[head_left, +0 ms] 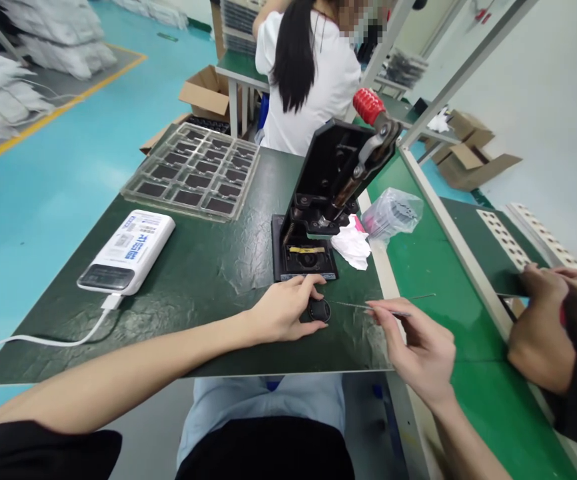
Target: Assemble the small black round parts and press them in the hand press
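My left hand (288,310) rests on the green mat with its thumb and fingers closed around a small round black part (319,311). Between the thumb and fingers of my right hand (418,343) is a thin metal tool (351,305), its point close to the round part; whether it touches cannot be made out. Just beyond my left fingers stands a black hand press (338,180) with a red grip on its lever. A strip of yellow tape lies across the press's base.
A clear tray (188,170) of dark square pieces and a white power bank (128,252) with a cable lie left. Crumpled white tissue (352,243) and a bagged bundle (392,215) sit beside the press. A co-worker's hands (543,320) are at right; another person sits ahead.
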Tool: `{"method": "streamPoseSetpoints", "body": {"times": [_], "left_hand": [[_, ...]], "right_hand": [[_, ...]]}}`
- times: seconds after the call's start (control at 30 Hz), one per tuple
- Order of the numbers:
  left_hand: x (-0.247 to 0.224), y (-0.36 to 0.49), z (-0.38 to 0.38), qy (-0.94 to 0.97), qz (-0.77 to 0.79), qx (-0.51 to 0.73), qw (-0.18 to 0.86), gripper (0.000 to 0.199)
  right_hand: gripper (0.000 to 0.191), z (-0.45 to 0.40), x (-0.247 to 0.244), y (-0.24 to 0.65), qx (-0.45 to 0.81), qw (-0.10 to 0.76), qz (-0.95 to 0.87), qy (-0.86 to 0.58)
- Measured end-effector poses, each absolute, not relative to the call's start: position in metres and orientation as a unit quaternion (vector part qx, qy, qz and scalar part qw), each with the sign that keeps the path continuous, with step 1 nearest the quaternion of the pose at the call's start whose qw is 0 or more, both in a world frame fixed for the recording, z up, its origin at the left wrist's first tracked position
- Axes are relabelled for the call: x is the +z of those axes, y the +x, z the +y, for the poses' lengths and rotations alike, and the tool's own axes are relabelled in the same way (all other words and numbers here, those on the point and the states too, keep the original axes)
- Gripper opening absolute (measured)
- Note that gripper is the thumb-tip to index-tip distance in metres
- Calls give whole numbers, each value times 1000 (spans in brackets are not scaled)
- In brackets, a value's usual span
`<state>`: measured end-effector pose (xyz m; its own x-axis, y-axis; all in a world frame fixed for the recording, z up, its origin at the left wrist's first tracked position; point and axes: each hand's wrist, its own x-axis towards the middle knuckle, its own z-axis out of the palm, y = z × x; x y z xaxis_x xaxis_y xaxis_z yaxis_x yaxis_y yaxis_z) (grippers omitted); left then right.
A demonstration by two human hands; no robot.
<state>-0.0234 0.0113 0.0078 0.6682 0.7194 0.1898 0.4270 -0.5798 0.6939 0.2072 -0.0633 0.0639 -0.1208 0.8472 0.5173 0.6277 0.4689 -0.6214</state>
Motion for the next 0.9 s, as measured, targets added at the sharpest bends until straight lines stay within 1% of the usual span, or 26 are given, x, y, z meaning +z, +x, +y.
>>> {"method": "streamPoseSetpoints", "body": {"times": [0.13, 0.43, 0.63, 0.8, 0.9], "left_hand": [[9, -23, 11, 853, 335, 227, 330, 76], [5, -23, 11, 858, 323, 238, 320, 76], [5, -23, 10, 858, 321, 240, 321, 74], [4, -23, 11, 856, 322, 243, 322, 75], [2, -23, 11, 856, 316, 253, 322, 77]], "right_hand": [[21, -56, 62, 199, 153, 418, -754, -482], [19, -50, 61, 199, 133, 398, -768, -484], [17, -47, 60, 199, 148, 402, -756, -495], [12, -39, 44, 195, 164, 382, -764, -493], [15, -36, 31, 191, 172, 377, -770, -486]]}}
